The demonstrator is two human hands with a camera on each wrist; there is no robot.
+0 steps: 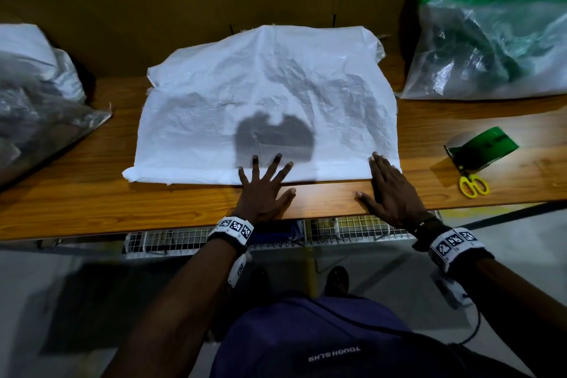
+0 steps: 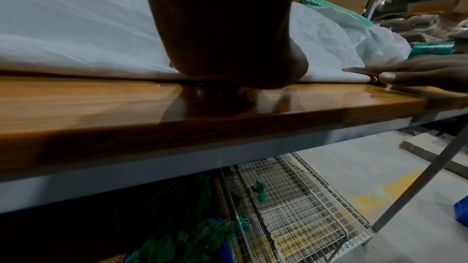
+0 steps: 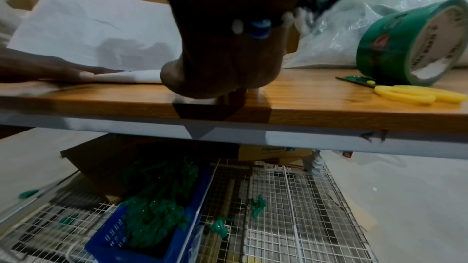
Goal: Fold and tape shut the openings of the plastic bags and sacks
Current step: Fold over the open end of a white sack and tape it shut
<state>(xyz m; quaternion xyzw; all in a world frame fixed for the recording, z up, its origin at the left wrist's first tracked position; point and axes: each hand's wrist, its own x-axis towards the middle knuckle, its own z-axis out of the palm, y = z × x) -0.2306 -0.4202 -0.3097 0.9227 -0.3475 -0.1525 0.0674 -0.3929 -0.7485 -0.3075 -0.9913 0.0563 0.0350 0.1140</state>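
I pressed my flat left hand [image 1: 264,190] and right hand [image 1: 389,190], grasping nothing, on the white woven sack's [image 1: 270,95] folded near edge mid-table; green tape roll [image 1: 481,147] untouched, taping remained.

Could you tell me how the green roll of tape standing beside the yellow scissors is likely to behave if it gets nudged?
The green roll of tape appears to stand on its rounded edge, so a nudge would probably set it rolling along the glossy wooden table. The yellow-handled scissors lie just in front and might stop it. Its wide cardboard core suggests it is fairly light.
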